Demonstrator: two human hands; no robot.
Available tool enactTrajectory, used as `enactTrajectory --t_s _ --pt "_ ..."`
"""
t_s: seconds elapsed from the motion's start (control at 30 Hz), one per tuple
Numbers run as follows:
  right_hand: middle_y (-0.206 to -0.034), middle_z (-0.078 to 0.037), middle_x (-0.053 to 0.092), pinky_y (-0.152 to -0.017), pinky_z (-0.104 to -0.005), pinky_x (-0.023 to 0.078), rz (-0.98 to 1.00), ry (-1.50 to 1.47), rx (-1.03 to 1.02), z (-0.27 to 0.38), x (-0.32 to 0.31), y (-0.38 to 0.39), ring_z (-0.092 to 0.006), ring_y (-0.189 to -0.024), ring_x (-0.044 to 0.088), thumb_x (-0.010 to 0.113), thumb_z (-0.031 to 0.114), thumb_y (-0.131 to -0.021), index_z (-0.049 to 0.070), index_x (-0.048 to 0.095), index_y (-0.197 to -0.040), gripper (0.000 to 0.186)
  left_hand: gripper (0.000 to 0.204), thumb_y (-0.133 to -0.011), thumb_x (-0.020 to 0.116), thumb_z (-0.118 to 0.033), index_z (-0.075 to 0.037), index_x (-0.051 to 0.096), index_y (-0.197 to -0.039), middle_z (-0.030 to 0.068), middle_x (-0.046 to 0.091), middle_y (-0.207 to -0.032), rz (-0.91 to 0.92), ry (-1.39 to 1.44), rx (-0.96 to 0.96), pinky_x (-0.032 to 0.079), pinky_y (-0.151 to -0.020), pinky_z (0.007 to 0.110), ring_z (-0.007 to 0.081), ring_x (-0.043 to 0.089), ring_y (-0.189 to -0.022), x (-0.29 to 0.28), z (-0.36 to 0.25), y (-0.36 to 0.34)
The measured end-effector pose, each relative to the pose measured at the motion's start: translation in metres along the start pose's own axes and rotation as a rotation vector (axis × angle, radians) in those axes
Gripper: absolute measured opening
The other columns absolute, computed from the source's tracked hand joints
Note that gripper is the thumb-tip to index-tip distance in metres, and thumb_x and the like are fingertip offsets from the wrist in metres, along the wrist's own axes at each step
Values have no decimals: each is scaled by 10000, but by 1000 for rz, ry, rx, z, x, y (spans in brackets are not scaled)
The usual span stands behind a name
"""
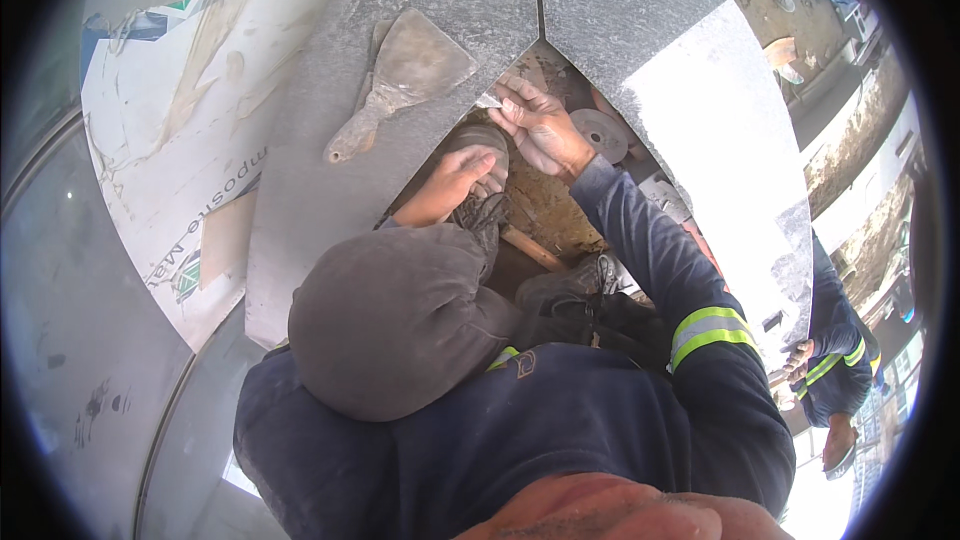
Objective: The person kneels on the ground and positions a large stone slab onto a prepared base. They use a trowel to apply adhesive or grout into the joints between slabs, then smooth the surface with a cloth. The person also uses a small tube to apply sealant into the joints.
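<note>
My right hand [545, 127] reaches into the gap between the grey panels. Its fingers pinch a small pale piece [489, 100], too small to name. Close by, my left hand [465, 182] has its fingers curled at a dusty rounded thing [474, 137]; what they hold, if anything, is hidden. A flat grey disc [600, 135] with a centre hole lies just beyond my right wrist. Below the hands, a wooden handle [533, 248] rests on the ground. A dusty wide-bladed scraper [408, 80] lies on the left grey panel [480, 0], its handle pointing down-left.
A rounded dark grey shape, apparently my bent knee [390, 320], blocks part of my left arm. Another grey panel [640, 10] borders the gap on the right. White printed sheeting [170, 190] spreads at left. A co-worker [835, 360] touches the panel's right edge.
</note>
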State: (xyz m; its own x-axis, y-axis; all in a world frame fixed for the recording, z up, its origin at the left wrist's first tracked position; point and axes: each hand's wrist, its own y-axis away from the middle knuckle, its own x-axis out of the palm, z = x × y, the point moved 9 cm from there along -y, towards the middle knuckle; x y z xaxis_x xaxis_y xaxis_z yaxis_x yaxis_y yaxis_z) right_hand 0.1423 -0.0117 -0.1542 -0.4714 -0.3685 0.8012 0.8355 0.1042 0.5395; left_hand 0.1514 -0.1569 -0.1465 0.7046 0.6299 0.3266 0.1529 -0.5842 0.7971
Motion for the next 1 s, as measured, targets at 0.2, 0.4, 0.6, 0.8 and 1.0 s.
enactTrajectory --t_s 0.2,0.4,0.6,0.8,1.0 --pt "-1204 -163 688 -792 -248 598 85 -84 240 -4 3 -2 -172 -1057 719 503 162 -1096 -23 470 -1378 339 496 -1051 580 -468 -87 513 -1362 22 595 -1088 -58 251 312 471 -853 323 145 597 -971 -6 -36 -6" --pt "-1112 -164 705 -677 -202 560 -21 0 304 -5 6 -7 -100 -810 670 530 201 -1099 2 615 -1101 217 605 -889 687 -659 -170 517 -1203 -10 522 -999 137 649 405 446 -870 357 158 546 -940 1 -34 3" --pt "-1056 -190 695 -684 -212 549 -12 -111 247 -11 10 -10 -105 -783 644 559 172 -1082 -7 611 -1077 187 609 -982 518 -663 -136 577 -1281 5 575 -991 113 716 465 441 -891 358 166 546 -941 -2 -25 5" --pt "-984 -134 681 -665 -223 535 -31 -135 237 -14 5 -13 -123 -833 658 561 175 -1082 -13 626 -1074 198 610 -1033 453 -620 -109 621 -1321 5 579 -1023 104 709 536 435 -901 348 157 530 -956 -4 -25 2" --pt "-959 -119 646 -664 -237 530 -89 -115 233 -13 10 -13 -179 -887 664 551 121 -1078 -26 617 -1067 161 611 -1033 448 -624 -109 628 -1309 10 576 -1011 104 694 530 431 -881 353 162 524 -935 -4 -24 3"
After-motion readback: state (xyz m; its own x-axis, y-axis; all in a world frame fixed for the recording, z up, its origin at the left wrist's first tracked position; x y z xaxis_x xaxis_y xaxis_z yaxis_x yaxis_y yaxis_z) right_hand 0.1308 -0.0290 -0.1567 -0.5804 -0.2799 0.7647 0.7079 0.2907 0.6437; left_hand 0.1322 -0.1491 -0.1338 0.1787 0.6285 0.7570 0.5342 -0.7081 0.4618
